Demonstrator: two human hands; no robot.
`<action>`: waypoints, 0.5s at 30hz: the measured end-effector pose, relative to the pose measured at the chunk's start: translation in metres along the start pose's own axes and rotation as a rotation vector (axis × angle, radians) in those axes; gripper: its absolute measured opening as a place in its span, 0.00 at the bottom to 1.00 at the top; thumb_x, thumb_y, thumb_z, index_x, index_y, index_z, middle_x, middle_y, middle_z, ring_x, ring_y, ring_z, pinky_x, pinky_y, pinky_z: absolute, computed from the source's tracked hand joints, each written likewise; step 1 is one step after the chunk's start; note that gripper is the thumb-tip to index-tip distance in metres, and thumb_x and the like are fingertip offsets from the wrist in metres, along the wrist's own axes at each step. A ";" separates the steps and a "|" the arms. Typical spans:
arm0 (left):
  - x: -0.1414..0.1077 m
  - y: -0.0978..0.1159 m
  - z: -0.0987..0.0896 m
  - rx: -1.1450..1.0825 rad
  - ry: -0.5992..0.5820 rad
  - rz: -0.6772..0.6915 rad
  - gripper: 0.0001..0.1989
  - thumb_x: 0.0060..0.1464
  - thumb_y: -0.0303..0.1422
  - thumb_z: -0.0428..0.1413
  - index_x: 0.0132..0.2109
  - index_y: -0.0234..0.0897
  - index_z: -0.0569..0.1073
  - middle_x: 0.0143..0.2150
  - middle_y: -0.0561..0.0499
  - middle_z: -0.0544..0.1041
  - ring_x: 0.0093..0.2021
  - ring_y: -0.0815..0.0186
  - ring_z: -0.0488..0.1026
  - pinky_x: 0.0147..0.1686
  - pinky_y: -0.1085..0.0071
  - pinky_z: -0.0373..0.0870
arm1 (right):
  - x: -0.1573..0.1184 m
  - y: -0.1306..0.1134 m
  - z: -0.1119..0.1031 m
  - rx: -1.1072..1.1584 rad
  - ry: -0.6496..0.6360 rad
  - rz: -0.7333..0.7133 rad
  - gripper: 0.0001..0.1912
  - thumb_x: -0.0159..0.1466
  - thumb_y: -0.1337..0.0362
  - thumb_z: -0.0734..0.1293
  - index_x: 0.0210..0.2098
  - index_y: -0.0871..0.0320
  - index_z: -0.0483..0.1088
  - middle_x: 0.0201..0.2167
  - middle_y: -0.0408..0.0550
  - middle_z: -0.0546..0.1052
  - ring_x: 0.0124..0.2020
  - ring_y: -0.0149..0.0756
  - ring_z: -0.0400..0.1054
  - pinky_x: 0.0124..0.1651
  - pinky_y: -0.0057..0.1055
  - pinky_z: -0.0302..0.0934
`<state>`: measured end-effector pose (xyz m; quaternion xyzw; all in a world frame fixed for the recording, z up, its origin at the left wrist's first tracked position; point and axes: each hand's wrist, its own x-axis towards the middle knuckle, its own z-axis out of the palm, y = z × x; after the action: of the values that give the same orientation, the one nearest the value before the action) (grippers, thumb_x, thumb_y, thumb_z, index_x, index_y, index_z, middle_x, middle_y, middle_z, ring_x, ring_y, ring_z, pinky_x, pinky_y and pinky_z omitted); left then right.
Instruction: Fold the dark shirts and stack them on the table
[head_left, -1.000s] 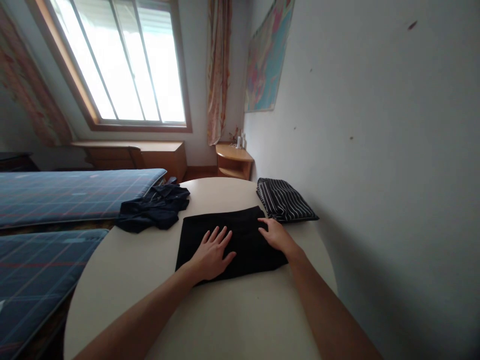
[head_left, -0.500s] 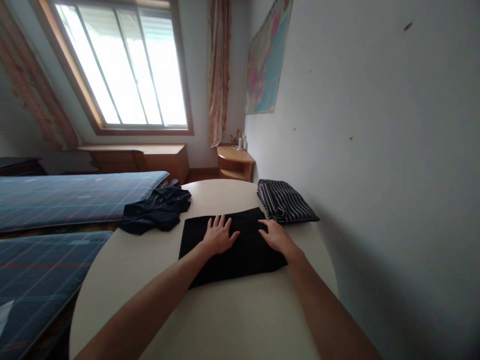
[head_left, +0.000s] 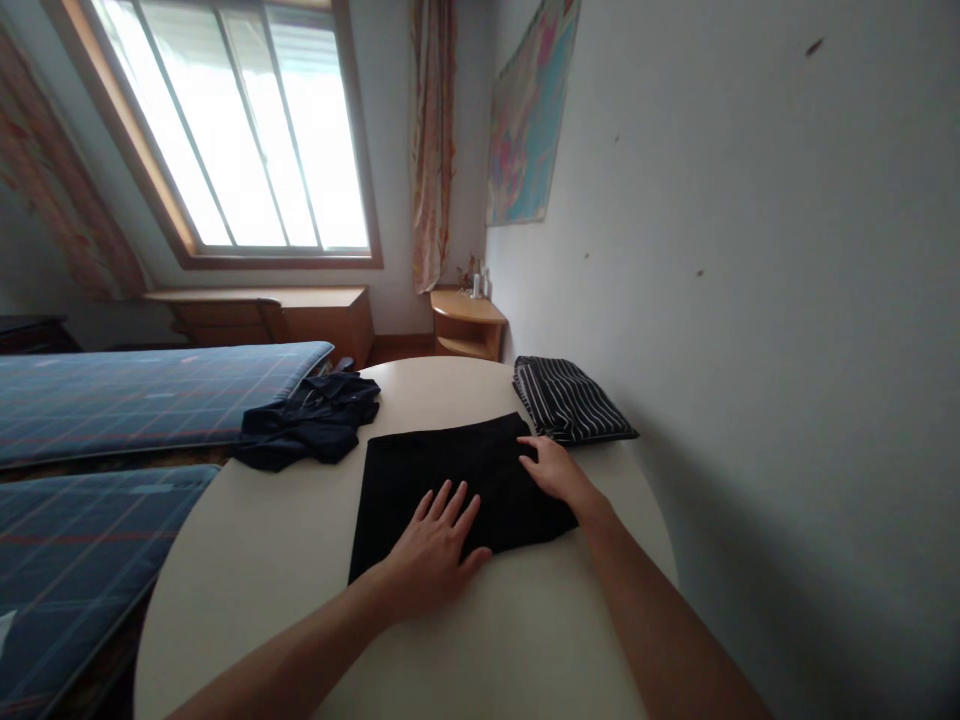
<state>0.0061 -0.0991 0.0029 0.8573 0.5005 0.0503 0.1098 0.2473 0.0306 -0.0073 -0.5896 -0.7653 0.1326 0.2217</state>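
Note:
A black folded garment (head_left: 427, 465) lies flat on the round white table (head_left: 517, 640); its exact kind cannot be told. My left hand (head_left: 436, 552) is palm down with fingers spread, over the garment's near edge. At the garment's right side rests my right hand (head_left: 553, 470), thumb and forefinger apart, its other fingers partly hidden. Just beyond that hand is a folded black cloth with white stripes (head_left: 574, 400). To the far left, a crumpled dark navy garment (head_left: 311, 420) sits at the table edge.
Two blue plaid mattresses (head_left: 150, 400) stand left of the table. A white wall (head_left: 787, 350) runs close along the right. Beyond the table are a wooden corner shelf (head_left: 469, 308) and a wooden desk (head_left: 322, 305) under the window.
My left hand has slid toward me, from the middle of the black garment to its near edge. My right hand has stayed nearly in place. The view has shifted slightly.

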 end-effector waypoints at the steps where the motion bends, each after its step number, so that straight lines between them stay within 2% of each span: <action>1: -0.006 0.000 -0.004 -0.023 -0.015 0.033 0.36 0.66 0.55 0.39 0.72 0.39 0.54 0.73 0.41 0.48 0.73 0.47 0.40 0.68 0.44 0.45 | 0.000 0.000 0.000 0.003 0.005 0.000 0.21 0.65 0.68 0.65 0.57 0.63 0.70 0.56 0.57 0.74 0.59 0.42 0.67 0.64 0.35 0.55; 5: -0.023 -0.003 -0.029 -0.145 -0.116 0.228 0.31 0.66 0.54 0.41 0.69 0.45 0.60 0.72 0.46 0.54 0.72 0.50 0.45 0.67 0.47 0.51 | 0.000 -0.002 -0.002 0.010 0.014 -0.004 0.21 0.64 0.68 0.65 0.57 0.63 0.71 0.55 0.57 0.75 0.58 0.42 0.68 0.64 0.36 0.56; 7: -0.024 -0.011 -0.042 -0.235 -0.136 0.284 0.27 0.67 0.50 0.43 0.67 0.48 0.63 0.69 0.49 0.63 0.71 0.55 0.53 0.65 0.55 0.58 | 0.000 -0.002 -0.001 0.006 0.013 0.000 0.21 0.64 0.68 0.65 0.57 0.63 0.71 0.55 0.58 0.75 0.58 0.42 0.68 0.64 0.36 0.56; 9: -0.020 -0.026 -0.048 -0.292 -0.090 0.293 0.23 0.68 0.46 0.44 0.65 0.48 0.66 0.64 0.52 0.70 0.68 0.61 0.61 0.63 0.63 0.62 | 0.001 -0.001 -0.001 0.004 0.019 -0.001 0.21 0.64 0.69 0.65 0.57 0.63 0.71 0.56 0.58 0.74 0.58 0.41 0.68 0.64 0.36 0.56; 11: -0.012 -0.047 -0.046 -0.241 0.047 0.236 0.21 0.68 0.44 0.46 0.62 0.47 0.69 0.66 0.52 0.68 0.68 0.61 0.59 0.66 0.61 0.58 | 0.003 -0.001 -0.001 0.006 0.033 -0.009 0.21 0.63 0.70 0.65 0.56 0.63 0.71 0.56 0.57 0.74 0.58 0.41 0.68 0.64 0.36 0.56; 13: -0.004 -0.071 -0.039 -0.128 0.182 0.105 0.21 0.66 0.44 0.48 0.63 0.46 0.69 0.70 0.50 0.60 0.71 0.56 0.52 0.69 0.53 0.48 | 0.005 -0.001 -0.003 0.013 0.057 -0.017 0.21 0.63 0.71 0.65 0.56 0.61 0.71 0.56 0.56 0.74 0.58 0.41 0.68 0.64 0.37 0.56; 15: 0.003 -0.092 -0.031 -0.085 0.206 0.014 0.21 0.67 0.43 0.47 0.63 0.46 0.69 0.70 0.50 0.60 0.72 0.55 0.50 0.69 0.49 0.44 | 0.007 -0.002 -0.007 0.026 0.080 -0.025 0.22 0.63 0.71 0.65 0.56 0.61 0.71 0.56 0.55 0.74 0.58 0.41 0.68 0.65 0.37 0.56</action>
<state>-0.0763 -0.0486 0.0113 0.8456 0.5006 0.1599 0.0936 0.2471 0.0365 0.0011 -0.5818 -0.7613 0.1160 0.2616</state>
